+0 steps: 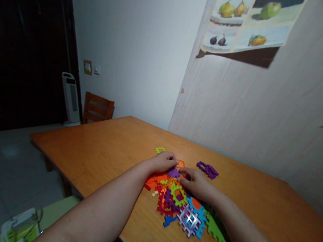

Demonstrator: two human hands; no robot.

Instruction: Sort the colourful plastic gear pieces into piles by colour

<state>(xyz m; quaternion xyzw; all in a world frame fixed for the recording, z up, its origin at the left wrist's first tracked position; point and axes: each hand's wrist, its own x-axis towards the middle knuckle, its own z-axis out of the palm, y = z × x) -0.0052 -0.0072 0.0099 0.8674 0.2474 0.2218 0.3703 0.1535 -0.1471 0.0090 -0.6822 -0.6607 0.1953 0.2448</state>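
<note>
My left hand (164,161) rests over the far side of a pile of toothed plastic pieces, its fingers curled in. What they hold, if anything, is hidden. A purple toothed piece (173,172) lies just below its fingers. From the right comes my right hand (195,181), thumb and fingers apart, with the fingertips at the purple piece's right edge. An orange piece (181,164) shows between the hands. Nearer to me lie a lime green frame piece (178,194), a red piece (163,206), a pale lilac frame piece (188,220) and a blue piece (202,214).
Purple frame pieces (207,169) lie apart to the right on the wooden table (102,147). A lime piece (160,150) sits beyond my left hand, and a green piece (215,229) is near my right forearm. A wall borders the right side; a chair (98,106) stands behind.
</note>
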